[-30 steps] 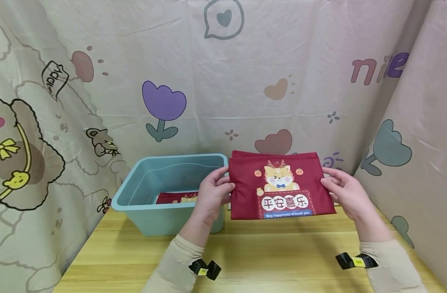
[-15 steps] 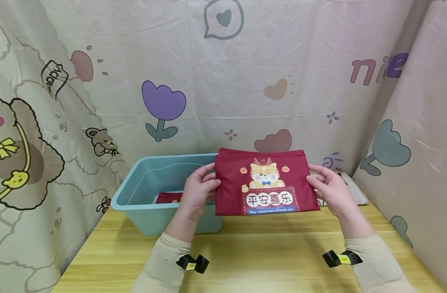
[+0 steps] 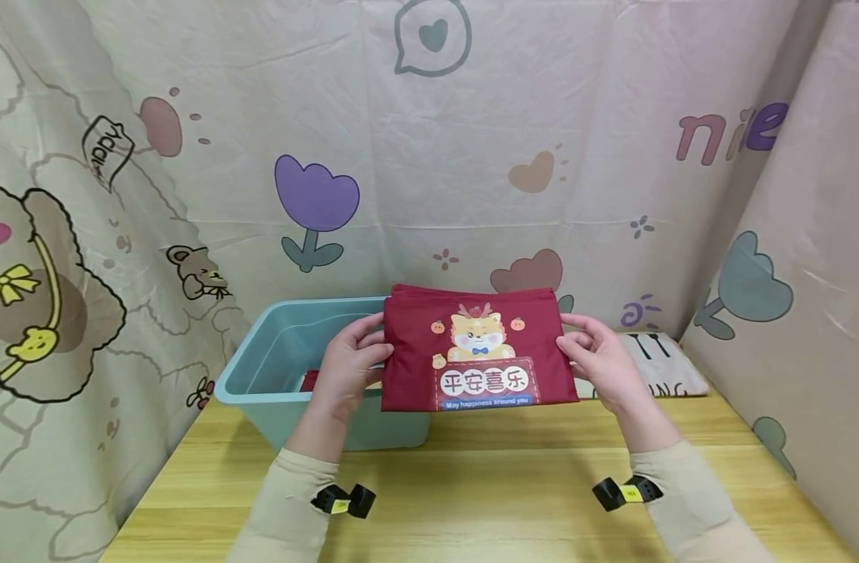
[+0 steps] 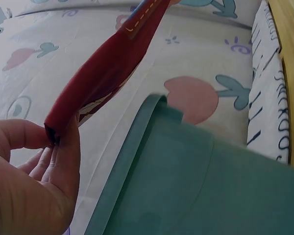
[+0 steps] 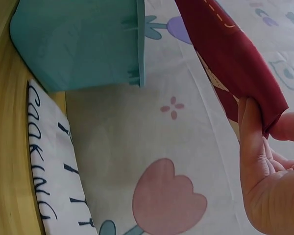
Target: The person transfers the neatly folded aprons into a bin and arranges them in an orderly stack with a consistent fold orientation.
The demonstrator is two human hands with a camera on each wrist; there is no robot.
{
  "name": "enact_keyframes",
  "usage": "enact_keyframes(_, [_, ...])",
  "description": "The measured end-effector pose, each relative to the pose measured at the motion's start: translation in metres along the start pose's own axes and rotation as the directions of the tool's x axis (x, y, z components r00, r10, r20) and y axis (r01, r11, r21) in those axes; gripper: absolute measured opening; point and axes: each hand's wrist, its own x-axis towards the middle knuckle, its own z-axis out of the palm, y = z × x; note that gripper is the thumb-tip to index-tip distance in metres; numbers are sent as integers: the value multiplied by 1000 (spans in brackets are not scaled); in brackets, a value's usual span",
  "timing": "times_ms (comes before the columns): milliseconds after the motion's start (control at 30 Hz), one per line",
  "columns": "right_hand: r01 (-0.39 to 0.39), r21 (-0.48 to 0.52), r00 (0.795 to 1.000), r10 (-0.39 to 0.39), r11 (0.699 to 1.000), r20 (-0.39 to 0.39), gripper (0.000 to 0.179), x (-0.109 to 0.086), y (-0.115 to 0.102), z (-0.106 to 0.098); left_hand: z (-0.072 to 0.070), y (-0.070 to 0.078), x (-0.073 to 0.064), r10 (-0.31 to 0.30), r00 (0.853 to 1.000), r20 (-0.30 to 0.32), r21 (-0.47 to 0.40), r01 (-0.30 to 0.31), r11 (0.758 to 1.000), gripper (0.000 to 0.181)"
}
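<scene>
A folded red cloth (image 3: 474, 344) with a cartoon animal and white-circled characters is held up level in the head view. My left hand (image 3: 352, 361) pinches its left edge between thumb and fingers. At the opposite edge, my right hand (image 3: 598, 360) pinches it the same way. Behind the cloth and left hand stands a teal plastic bin (image 3: 394, 430), its right side partly covered. Inside the bin shows a bit of another red cloth (image 3: 309, 381), mostly hidden by the left hand. Both wrist views show the held cloth's layered fold edge-on.
A folded white cloth (image 3: 671, 367) with black print lies on the wooden table (image 3: 513, 493) at the back right, partly behind the right hand. A patterned curtain (image 3: 429, 156) hangs behind the table and along both sides.
Both hands have carried the red cloth leftward, so it now overlaps the bin's right part. More of the white cloth at the right has come into sight.
</scene>
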Motion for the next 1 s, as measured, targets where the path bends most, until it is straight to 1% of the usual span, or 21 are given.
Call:
enact_keyframes(133, [0, 16, 1000, 0, 1000, 5, 51, 3, 0, 10, -9, 3, 2, -2, 1000, 14, 12, 2, 1000, 54])
enact_keyframes(267, [11, 52, 1000, -12, 999, 10, 50, 8, 0, 20, -19, 8, 4, 0, 1000, 25, 27, 0, 1000, 54])
enact_keyframes(367, [23, 83, 1000, -24, 996, 12, 49, 13, -1, 28, -26, 11, 5, -8, 1000, 15, 43, 8, 999, 54])
enact_keyframes(567, [28, 105, 999, -30, 994, 17, 49, 20, -2, 41, -39, 16, 8, -32, 999, -1, 86, 32, 996, 54])
enact_keyframes(767, [25, 98, 999, -28, 995, 25, 49, 26, -3, 54, -52, 20, 9, -22, 1000, -12, 130, 23, 991, 55])
enact_keyframes(1000, [32, 115, 999, -35, 993, 24, 48, 32, -7, 69, -66, 26, 10, -14, 1000, -20, 128, 17, 992, 57])
